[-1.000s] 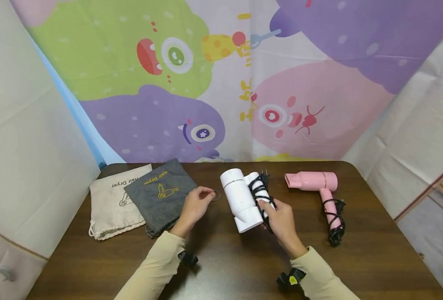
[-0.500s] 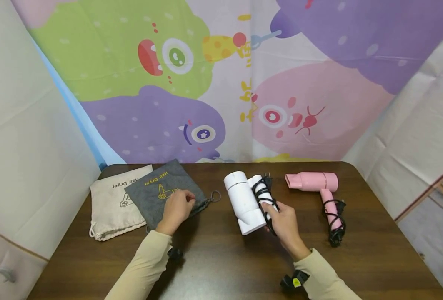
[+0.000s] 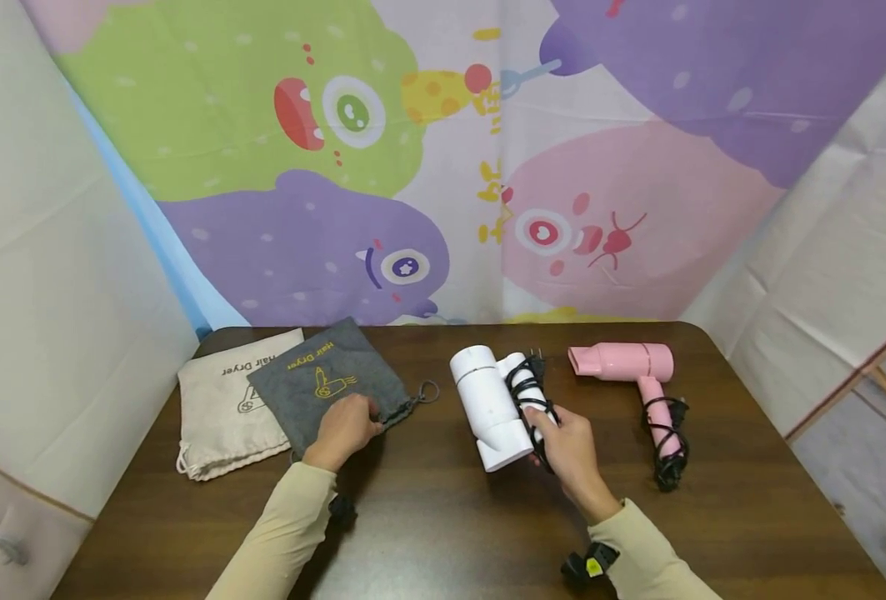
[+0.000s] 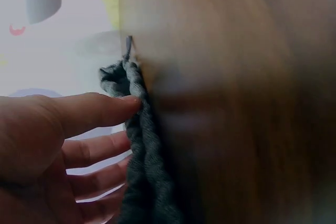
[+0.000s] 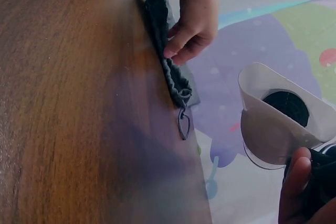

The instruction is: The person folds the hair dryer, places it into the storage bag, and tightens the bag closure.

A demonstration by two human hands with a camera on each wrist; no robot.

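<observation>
My left hand [image 3: 342,429] is at the gathered mouth of a grey drawstring bag [image 3: 352,354] printed with a hair dryer. In the left wrist view, the thumb [image 4: 100,109] and fingers pinch the bag's corded edge [image 4: 152,166]. My right hand [image 3: 570,450] grips the handle of a white hair dryer [image 3: 485,400], holding it above the table. A black cord [image 3: 527,383] is wound around that handle. The right wrist view shows the dryer's wide nozzle [image 5: 262,124] close up. Part of the handle is hidden by the fingers.
A beige drawstring bag [image 3: 213,417] lies at the left, partly under the grey one. On the right lies a pink hair dryer [image 3: 630,362] with its black cord wrapped round the handle. A printed cloth [image 3: 473,275] hangs behind the brown table [image 3: 427,525].
My left hand has let go of the drawstring loop and moved left and down to the grey bag's mouth. My right hand, with the white hair dryer, has shifted slightly right and down.
</observation>
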